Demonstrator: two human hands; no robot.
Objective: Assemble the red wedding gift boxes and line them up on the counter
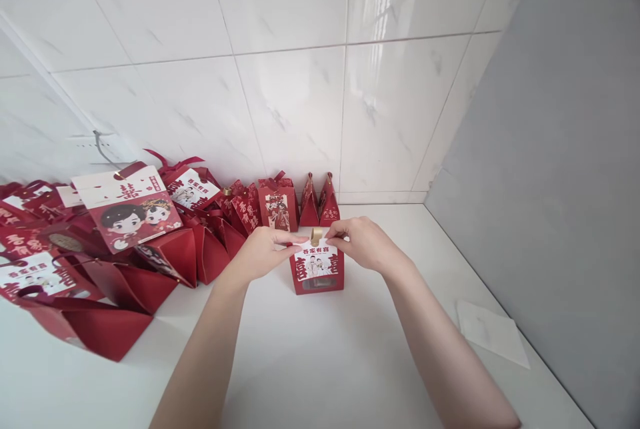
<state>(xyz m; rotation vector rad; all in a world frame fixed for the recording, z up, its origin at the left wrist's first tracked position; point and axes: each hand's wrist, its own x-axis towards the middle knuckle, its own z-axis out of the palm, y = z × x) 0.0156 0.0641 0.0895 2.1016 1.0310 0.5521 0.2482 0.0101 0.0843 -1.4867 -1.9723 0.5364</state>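
A smooth white bench [330, 362] meets glossy, marbled wall tiles [295, 102] at the far side. Mid-bench, the left hand [263, 252] and right hand [364, 242] pinch a red card box [320, 286] near its top between their fingers; wedge-shaped red boxes [127, 286] crowd the left.

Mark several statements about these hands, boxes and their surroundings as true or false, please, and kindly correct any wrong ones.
1. The left hand and right hand hold the top of the upright red cardboard box with a white label. True.
2. A curved gold tab shows between the hands. True.
3. The flat white rectangular sheet lies left of both hands. False: the sheet lies to the right.
4. The red-and-white cardboard box with two cartoon faces stands alone. False: that box rests among other red cardboard boxes on the left.
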